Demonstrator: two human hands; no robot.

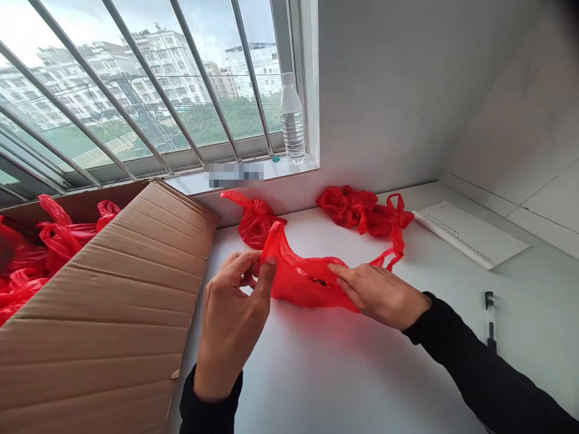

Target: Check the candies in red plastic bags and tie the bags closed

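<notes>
A red plastic bag [301, 289] is spread between my two hands above the white table, its mouth partly open with something small and dark visible inside. My left hand [237, 307] pinches the bag's left edge between thumb and fingers, below a handle that points up. On the other side, my right hand [380, 292] grips the bag near its mouth, fingers nearly straight and pressed together, the thumb hidden. Behind the bag sit a knotted red bag [257, 223] and a heap of red bags [348, 208] along the wall.
A cardboard box [113, 313] with several red bags [67, 235] inside stands at left. A water bottle [292, 120] rests on the sill by the barred window. To the right lie a white paper pad [470, 235] and a pen [490, 319] on the table [316, 380].
</notes>
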